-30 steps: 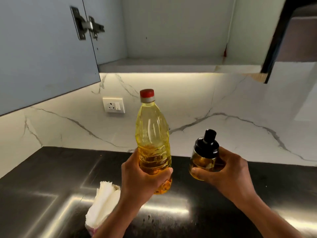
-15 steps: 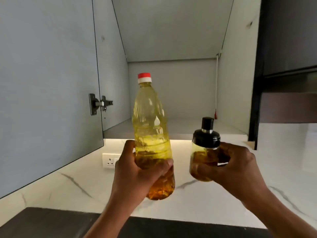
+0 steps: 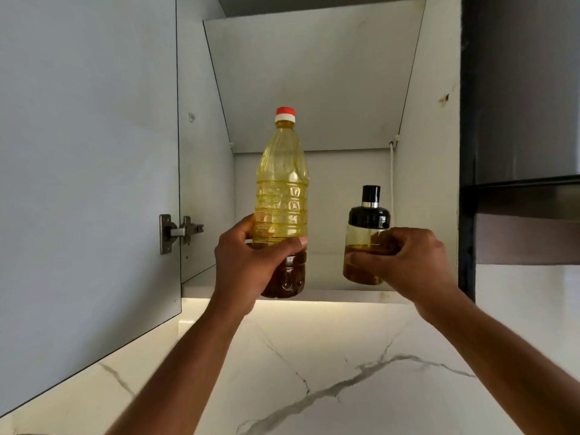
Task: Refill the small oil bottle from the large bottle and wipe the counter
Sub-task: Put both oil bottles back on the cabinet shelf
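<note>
Now both bottles are raised higher, level with the open cabinet (image 3: 314, 89). Left hand (image 3: 251, 265) grasps large bottle (image 3: 281, 196), which rises at 12 o'clock. Right hand (image 3: 405, 259) grasps small bottle (image 3: 365, 237) at its 9 o'clock.

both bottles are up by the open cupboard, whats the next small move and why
Probably ease both bottles forward and set them on the cupboard shelf. The left hand holds the large bottle and the right hand the small bottle, both capped and upright in front of the open cupboard, just above shelf level. The shelf looks bare.
</note>
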`<state>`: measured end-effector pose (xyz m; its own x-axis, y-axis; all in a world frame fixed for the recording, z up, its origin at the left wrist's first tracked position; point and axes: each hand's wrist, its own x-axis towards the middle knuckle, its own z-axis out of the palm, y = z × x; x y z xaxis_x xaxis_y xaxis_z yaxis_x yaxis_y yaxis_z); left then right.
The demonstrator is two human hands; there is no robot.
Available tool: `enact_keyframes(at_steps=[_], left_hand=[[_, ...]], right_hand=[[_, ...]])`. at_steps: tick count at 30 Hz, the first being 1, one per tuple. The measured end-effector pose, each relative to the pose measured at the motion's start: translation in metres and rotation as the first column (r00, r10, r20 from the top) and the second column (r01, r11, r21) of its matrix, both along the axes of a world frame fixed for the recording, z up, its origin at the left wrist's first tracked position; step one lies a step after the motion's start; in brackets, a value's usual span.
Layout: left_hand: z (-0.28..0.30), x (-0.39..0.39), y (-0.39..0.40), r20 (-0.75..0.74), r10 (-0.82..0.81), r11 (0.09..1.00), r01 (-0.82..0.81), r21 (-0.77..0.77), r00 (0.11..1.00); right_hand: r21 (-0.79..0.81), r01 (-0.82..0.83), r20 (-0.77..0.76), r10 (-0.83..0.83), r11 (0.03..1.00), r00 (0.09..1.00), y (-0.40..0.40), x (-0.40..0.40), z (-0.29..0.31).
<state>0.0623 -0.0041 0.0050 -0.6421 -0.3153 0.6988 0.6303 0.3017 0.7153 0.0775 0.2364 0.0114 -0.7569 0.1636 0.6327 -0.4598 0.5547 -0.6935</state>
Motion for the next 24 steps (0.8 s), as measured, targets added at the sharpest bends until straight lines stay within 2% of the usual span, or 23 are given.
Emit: enact_keyframes(at_steps=[4,12,24], left_hand=[[0.01,-0.026,0.001,-0.024,0.015,1.0,-0.015,-0.027,1.0],[0.005,-0.068,0.002,-0.004,0.044,0.999,-0.044,0.017,0.999],[0.001,-0.093,-0.007,0.015,0.116,0.991,-0.117,0.069,0.993]], right_hand=[[-0.007,0.032,0.037,-0.032,0.999,0.999,0.003,-0.025,0.008],[-0.045,0.097,0.104,-0.092,0.994,0.99,0.002,-0.069,-0.001],[-0.002,0.135,0.165,-0.133,0.991,0.977,-0.002,-0.084,-0.001]])
